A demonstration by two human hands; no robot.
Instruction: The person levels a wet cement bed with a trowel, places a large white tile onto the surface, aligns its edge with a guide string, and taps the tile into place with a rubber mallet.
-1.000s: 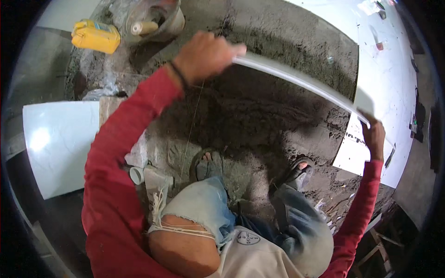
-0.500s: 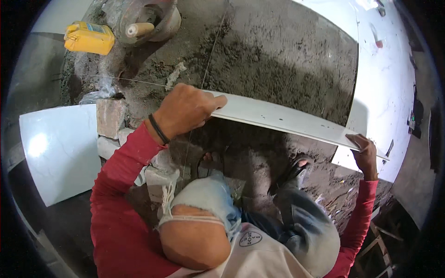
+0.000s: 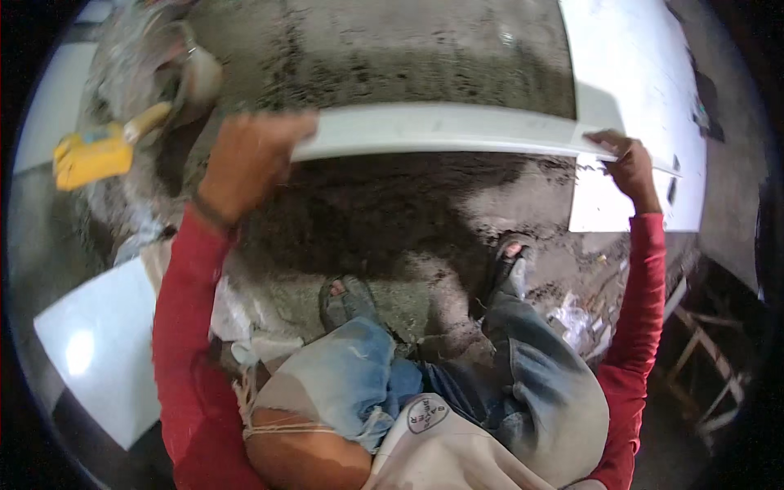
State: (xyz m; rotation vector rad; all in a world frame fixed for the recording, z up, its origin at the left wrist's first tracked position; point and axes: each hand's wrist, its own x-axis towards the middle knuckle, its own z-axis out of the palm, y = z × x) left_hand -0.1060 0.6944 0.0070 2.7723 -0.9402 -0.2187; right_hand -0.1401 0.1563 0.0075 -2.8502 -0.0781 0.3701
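Observation:
A long white straight board (image 3: 441, 128) lies crosswise in front of me, over the grey mortar bed (image 3: 433, 41). My left hand (image 3: 249, 163), smeared by motion, is closed round its left end. At the other end my right hand (image 3: 627, 163) grips the board, thumb and fingers on its edge. That end overlaps the white marbled tiles (image 3: 633, 65) laid along the right side. Rough, dark mortar shows on both sides of the board.
A yellow jug (image 3: 94, 159) and a bucket (image 3: 200, 82) with a pale handle (image 3: 147, 122) by it stand at the upper left. Lower left is a loose white tile (image 3: 94, 351). Crumpled plastic (image 3: 572, 314) lies by my feet; a wooden frame (image 3: 710, 359) stands lower right.
The board was slanted down to the right and now lies nearly level across the view. My left hand has shifted left in view with it. The whole view has also turned.

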